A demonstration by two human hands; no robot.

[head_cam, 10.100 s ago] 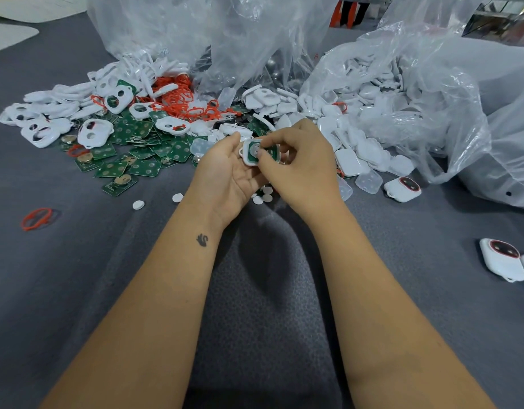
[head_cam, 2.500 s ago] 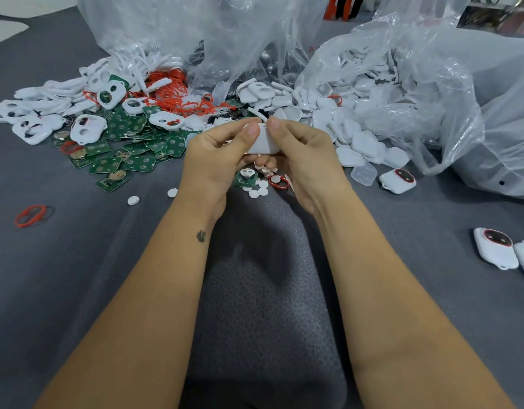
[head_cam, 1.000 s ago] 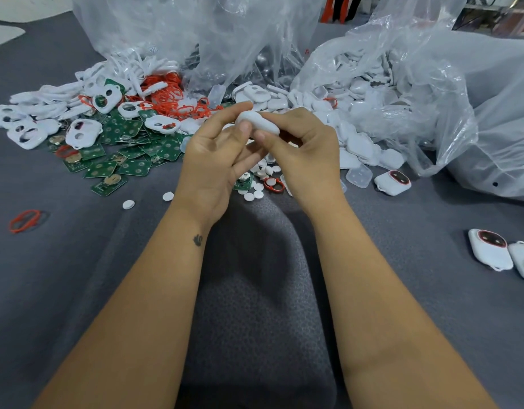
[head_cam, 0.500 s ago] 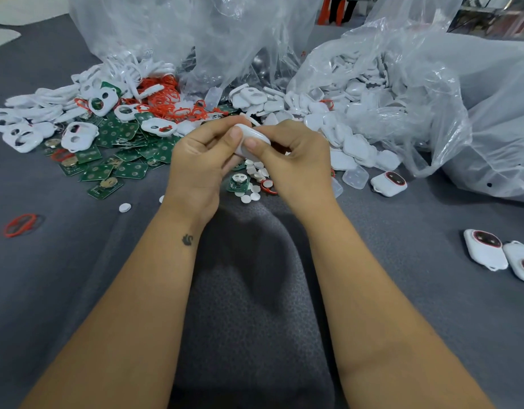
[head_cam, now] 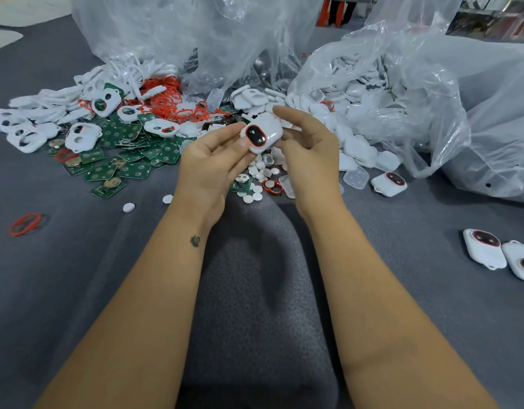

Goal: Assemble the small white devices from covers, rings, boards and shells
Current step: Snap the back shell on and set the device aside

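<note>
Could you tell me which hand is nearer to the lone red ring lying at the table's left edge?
Left. The left hand is nearer the red ring, which lies off to its left; the right hand is beyond it.

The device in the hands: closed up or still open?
Closed. The device shows a whole white case with a red-ringed dark window facing the camera; no board shows.
</note>
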